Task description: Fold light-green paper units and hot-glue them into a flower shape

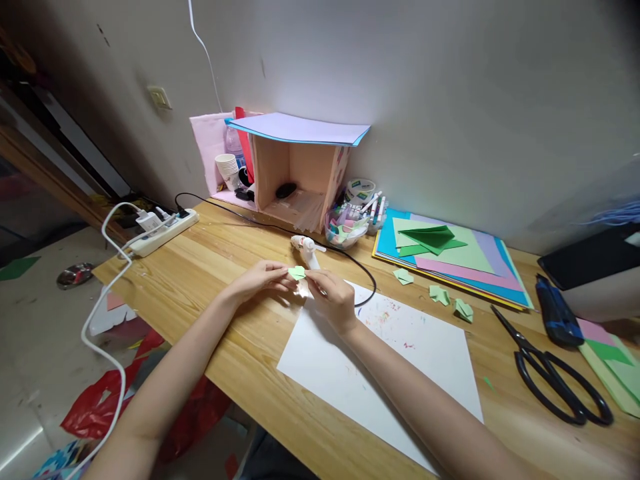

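Between my two hands is a small light-green folded paper piece, raised a little above the desk. My left hand pinches its left edge with thumb and forefinger. The fingers of my right hand are closed on its right edge. Just behind the hands stands a white glue gun, its lower part partly hidden by the paper and my fingers. A white sheet with coloured smudges lies beneath my right hand and forearm. Farther right rest similar folded green pieces.
Black-handled scissors and a utility knife lie at right. Coloured paper is stacked near the wall. A box with a paper roof stands at the back, beside a tub of scraps. A power strip sits at left.
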{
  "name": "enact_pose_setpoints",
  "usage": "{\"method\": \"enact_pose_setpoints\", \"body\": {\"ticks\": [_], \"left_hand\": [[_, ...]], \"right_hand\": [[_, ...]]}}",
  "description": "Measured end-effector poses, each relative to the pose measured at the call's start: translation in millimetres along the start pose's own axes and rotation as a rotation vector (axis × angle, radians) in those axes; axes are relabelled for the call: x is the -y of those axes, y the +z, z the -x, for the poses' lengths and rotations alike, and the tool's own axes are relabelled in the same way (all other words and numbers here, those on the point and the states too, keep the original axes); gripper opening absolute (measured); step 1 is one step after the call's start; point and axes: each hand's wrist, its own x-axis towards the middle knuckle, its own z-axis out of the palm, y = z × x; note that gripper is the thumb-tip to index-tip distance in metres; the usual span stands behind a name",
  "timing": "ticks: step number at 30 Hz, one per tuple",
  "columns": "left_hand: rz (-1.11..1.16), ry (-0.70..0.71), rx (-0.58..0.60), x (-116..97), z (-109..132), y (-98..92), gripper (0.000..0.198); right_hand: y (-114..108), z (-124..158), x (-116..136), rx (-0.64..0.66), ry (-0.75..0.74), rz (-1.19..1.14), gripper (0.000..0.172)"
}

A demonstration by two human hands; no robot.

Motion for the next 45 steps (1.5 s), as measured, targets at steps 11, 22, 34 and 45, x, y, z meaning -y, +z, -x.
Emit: {"method": "enact_pose_setpoints", "body": {"ticks": [11, 22, 34, 45], "left_hand": [[-0.176, -0.025, 0.021, 1.0, 1.5, 15.6, 0.036], [-0.525, 0.194, 0.086, 12.1, -31.9, 100.4, 0.034], [-0.923, 0.476, -0.055, 5.8, -118.9, 192.0, 0.03], [-0.761, 0.502, -0.038, -12.3, -84.6, 189.1, 0.035]], "right_hand": [[-14.8, 0.6, 3.7, 0.184, 0.091, -0.014, 0.029], [-108.4, 31.3, -27.6, 0.226, 0.428, -0.036, 0.023], [-204.0, 39.5, -112.8, 0.179, 0.621, 0.613, 0.02], [-189.3, 15.8, -69.4, 0.021, 0.438, 0.19, 0.012]]}}
